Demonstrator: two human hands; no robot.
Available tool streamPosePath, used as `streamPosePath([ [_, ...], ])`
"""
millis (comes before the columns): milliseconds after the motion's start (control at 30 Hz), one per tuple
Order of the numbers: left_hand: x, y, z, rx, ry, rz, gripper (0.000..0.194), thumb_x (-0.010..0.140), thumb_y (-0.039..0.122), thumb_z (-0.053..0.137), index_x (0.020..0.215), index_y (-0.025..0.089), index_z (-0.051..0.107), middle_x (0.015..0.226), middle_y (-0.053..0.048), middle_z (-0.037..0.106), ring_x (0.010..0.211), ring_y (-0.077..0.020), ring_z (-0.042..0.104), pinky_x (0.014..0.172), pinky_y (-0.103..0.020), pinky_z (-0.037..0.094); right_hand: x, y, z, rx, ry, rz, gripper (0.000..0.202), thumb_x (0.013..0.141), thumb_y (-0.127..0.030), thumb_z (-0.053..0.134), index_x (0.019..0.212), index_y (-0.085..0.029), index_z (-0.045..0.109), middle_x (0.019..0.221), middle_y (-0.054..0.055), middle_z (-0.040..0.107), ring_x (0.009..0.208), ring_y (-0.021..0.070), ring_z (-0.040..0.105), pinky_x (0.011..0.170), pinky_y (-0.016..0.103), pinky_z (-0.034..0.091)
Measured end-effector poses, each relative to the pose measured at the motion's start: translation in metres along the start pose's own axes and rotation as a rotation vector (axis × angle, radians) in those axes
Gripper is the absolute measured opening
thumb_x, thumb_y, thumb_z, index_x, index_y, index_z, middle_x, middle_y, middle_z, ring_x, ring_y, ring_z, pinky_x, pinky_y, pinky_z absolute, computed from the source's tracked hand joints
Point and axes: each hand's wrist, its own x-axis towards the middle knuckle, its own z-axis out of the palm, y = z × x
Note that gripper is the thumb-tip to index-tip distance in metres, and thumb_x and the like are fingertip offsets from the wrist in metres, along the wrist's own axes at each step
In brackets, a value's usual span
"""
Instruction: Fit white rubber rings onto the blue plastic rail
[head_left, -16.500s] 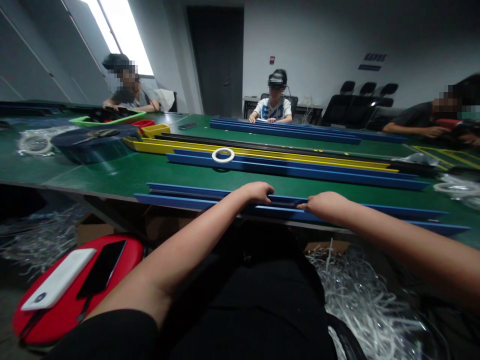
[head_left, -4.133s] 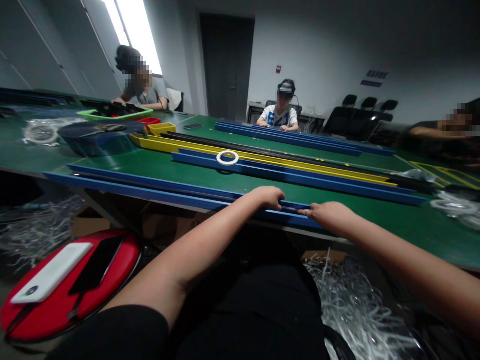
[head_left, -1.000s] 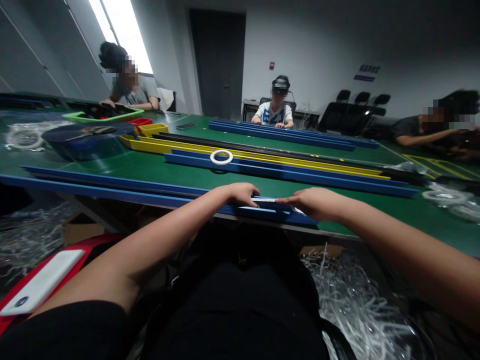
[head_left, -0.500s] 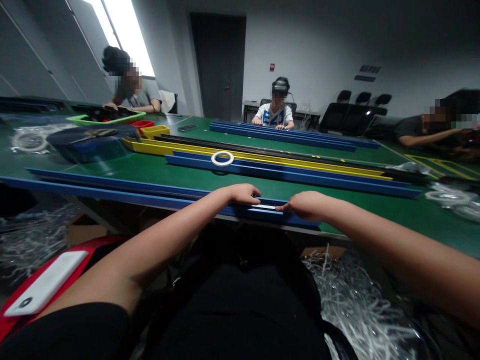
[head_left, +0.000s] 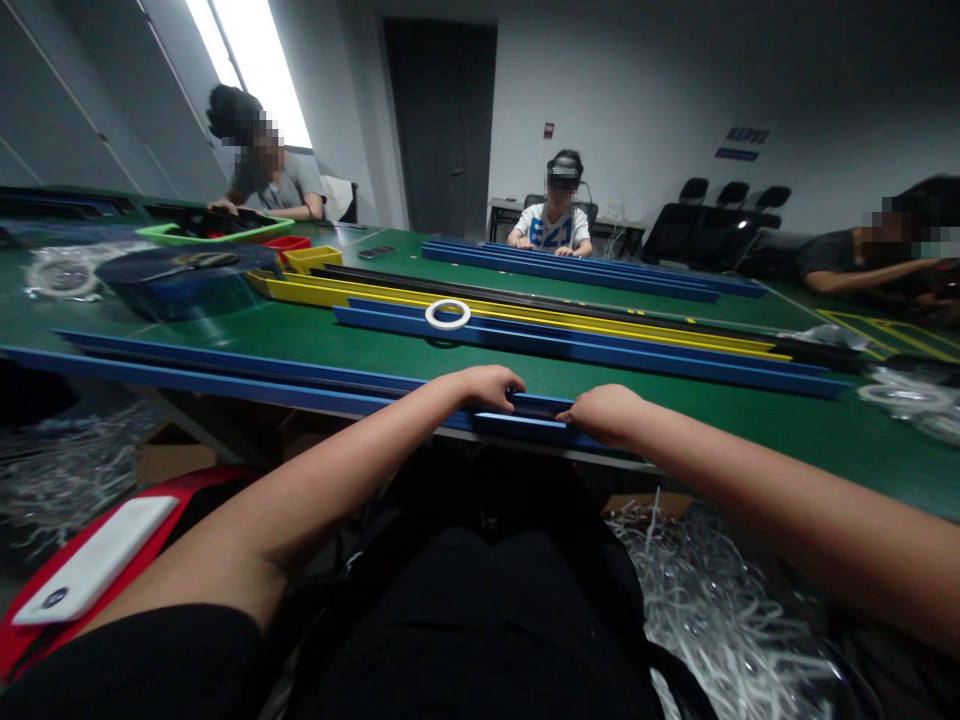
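Note:
Long blue rails [head_left: 225, 378] with a channel shape lie along the near edge of the green table. My left hand [head_left: 489, 388] is curled over the near rail, thumb and fingers bent around its upper part. To its right, my right hand [head_left: 609, 414] is closed, with its bent fingertips low at the same rail. Whatever those fingertips pinch is too small to make out. A thin pale line [head_left: 496, 417] runs along the rail's front edge between the hands. Beyond them, a white tape roll [head_left: 448, 315] leans on another blue rail [head_left: 585, 350].
Yellow rails [head_left: 517, 312] and black rails lie farther back, beside a large blue coil [head_left: 184, 285] and a yellow bin [head_left: 313, 260]. Several people sit around the table. Plastic-wrapped rolls [head_left: 904, 395] rest at right. Tangled clear strips [head_left: 720, 600] fill the floor below.
The white strip seen between my hands now shows only as a thin pale line. My right fingertips have drawn in slightly. The view has shifted a little.

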Motion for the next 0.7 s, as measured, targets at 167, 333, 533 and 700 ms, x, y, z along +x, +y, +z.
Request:
streamPosePath([
  [167,0.0,-0.001,0.0,0.008,0.004,-0.011,0.049,0.07,0.031,0.061,0.118,0.022,0.067,0.109,-0.004,0.072,0.092,-0.0188,0.065,0.072,-0.023,0.045,0.001,-0.004,0.0,0.013,0.016,0.027,0.044,0.096,-0.041,0.036,0.109,-0.024,0.074,0.094,0.014,0.075,0.086,0.0276,0.071,0.068,0.033,0.05],
  [333,0.0,-0.004,0.002,0.006,0.01,-0.009,0.048,0.071,0.03,0.062,0.118,0.022,0.067,0.11,-0.004,0.072,0.093,-0.0184,0.065,0.073,-0.022,0.045,0.002,-0.007,0.0,0.009,0.019,0.034,0.043,0.096,-0.04,0.037,0.107,-0.023,0.075,0.094,0.014,0.075,0.086,0.0291,0.071,0.068,0.035,0.051],
  [533,0.001,-0.002,0.004,0.044,0.044,0.001,0.048,0.073,0.033,0.064,0.12,0.023,0.065,0.112,-0.004,0.071,0.094,-0.0188,0.065,0.074,-0.022,0.046,0.003,-0.007,0.0,0.006,0.007,0.041,0.038,0.094,-0.035,0.043,0.109,-0.022,0.074,0.096,0.014,0.074,0.087,0.0271,0.071,0.071,0.032,0.05],
  [700,-0.02,-0.013,-0.004,0.041,0.001,0.011,0.049,0.071,0.026,0.065,0.12,0.023,0.065,0.113,-0.004,0.07,0.095,-0.0175,0.064,0.077,-0.021,0.046,-0.004,-0.008,-0.003,-0.004,0.021,0.011,0.036,0.091,-0.026,0.045,0.116,-0.027,0.071,0.097,0.012,0.074,0.089,0.0256,0.071,0.07,0.031,0.05],
])
